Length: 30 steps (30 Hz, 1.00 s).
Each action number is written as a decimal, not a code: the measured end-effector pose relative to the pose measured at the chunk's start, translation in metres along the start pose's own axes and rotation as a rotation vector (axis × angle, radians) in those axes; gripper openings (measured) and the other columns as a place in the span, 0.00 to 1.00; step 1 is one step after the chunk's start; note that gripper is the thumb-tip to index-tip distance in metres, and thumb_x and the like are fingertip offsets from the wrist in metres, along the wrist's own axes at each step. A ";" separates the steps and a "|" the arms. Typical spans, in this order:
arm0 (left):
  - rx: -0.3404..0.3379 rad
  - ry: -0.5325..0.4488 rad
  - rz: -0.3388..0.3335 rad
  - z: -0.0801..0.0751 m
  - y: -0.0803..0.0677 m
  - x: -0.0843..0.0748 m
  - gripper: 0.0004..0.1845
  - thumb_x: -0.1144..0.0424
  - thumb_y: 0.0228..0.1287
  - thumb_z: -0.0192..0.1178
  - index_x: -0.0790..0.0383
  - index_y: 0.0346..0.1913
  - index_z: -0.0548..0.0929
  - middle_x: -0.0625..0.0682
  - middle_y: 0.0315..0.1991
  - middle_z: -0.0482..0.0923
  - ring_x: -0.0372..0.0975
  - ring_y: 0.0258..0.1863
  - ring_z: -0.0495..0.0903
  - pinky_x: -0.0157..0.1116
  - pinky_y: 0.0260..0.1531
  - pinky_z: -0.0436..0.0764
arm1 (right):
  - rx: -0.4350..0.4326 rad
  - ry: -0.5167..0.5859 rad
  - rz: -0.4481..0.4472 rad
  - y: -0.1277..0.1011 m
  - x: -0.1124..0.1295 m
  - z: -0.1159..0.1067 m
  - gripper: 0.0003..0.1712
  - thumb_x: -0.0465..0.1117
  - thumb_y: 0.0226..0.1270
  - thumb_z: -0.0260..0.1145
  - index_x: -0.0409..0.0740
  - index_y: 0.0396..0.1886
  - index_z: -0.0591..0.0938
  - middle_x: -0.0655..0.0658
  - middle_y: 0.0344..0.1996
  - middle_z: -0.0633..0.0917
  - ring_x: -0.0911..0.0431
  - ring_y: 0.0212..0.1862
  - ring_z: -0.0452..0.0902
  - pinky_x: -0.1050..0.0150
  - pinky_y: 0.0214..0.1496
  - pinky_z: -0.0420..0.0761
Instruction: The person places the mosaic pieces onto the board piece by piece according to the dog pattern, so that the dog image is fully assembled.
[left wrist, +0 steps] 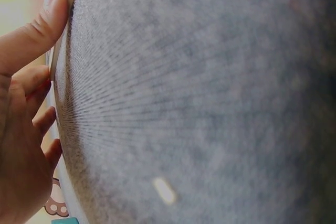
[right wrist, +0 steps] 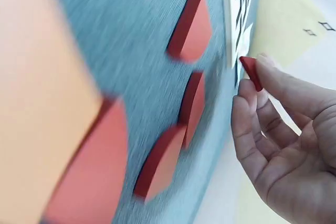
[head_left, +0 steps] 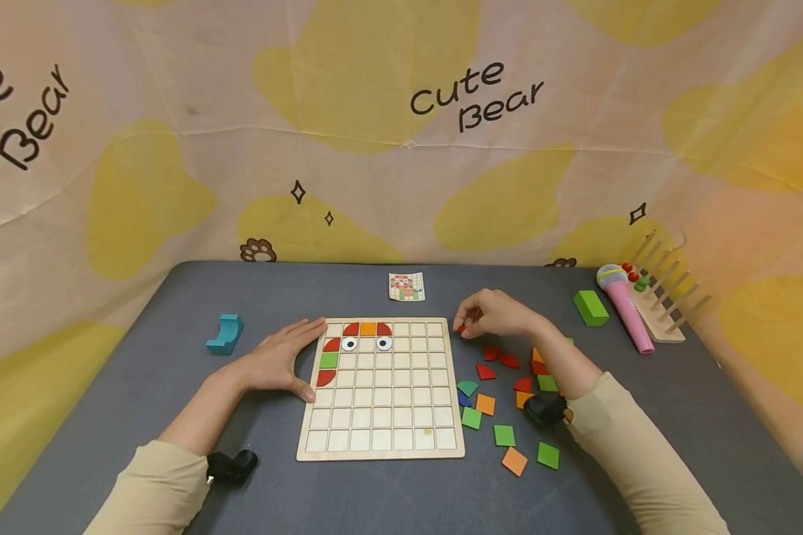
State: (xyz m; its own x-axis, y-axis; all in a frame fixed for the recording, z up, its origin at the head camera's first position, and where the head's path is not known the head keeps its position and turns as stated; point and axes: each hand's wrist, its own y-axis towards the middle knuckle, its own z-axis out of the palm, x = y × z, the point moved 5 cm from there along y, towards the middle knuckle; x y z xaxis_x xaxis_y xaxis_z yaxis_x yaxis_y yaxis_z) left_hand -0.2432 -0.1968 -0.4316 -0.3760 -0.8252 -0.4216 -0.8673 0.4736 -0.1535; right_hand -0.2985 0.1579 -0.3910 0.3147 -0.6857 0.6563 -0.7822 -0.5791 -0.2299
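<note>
Down by my sleeves, from the head view, my left hand [head_left: 282, 362] lies flat with straight fingers against the left edge of the wooden board [head_left: 381, 438], while my right hand [head_left: 495, 313] hovers just right of the board's top corner, pinching a small red piece [head_left: 462, 328]. Loose tiles [head_left: 505, 435] lie scattered on the grey table [head_left: 140, 386] beside it. Left wrist view: my fingers [left wrist: 37, 30] press the board's edge. Right wrist view: thumb and fingertips [right wrist: 273, 69] grip the red piece [right wrist: 251, 72] near the board's side, other red pieces [right wrist: 191, 27] lying close.
</note>
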 end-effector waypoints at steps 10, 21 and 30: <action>0.000 -0.001 0.005 -0.001 0.000 -0.002 0.68 0.37 0.32 0.79 0.60 0.77 0.56 0.58 0.79 0.53 0.62 0.77 0.51 0.72 0.64 0.56 | -0.058 0.161 0.003 0.025 0.025 0.021 0.05 0.39 0.62 0.71 0.43 0.36 0.86 0.41 0.30 0.89 0.46 0.33 0.85 0.57 0.39 0.84; 0.003 -0.006 -0.001 -0.001 0.000 -0.003 0.68 0.36 0.32 0.78 0.60 0.77 0.57 0.58 0.80 0.52 0.62 0.77 0.50 0.72 0.65 0.55 | -0.114 0.146 -0.063 0.055 0.071 0.050 0.03 0.38 0.64 0.69 0.43 0.35 0.87 0.44 0.28 0.89 0.48 0.33 0.86 0.69 0.34 0.81; 0.009 -0.006 0.008 0.001 0.002 0.001 0.68 0.35 0.33 0.77 0.59 0.78 0.56 0.57 0.80 0.51 0.62 0.78 0.50 0.72 0.64 0.55 | -0.107 0.071 -0.103 0.072 0.098 0.071 0.02 0.33 0.62 0.70 0.39 0.33 0.87 0.42 0.28 0.89 0.49 0.30 0.86 0.71 0.34 0.79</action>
State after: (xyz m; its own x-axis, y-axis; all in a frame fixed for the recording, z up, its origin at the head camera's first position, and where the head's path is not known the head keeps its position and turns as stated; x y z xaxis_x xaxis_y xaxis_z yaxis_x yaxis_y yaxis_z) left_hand -0.2449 -0.1969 -0.4335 -0.3808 -0.8197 -0.4278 -0.8613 0.4828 -0.1583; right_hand -0.2860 0.0176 -0.3937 0.3608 -0.5900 0.7223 -0.8017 -0.5919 -0.0830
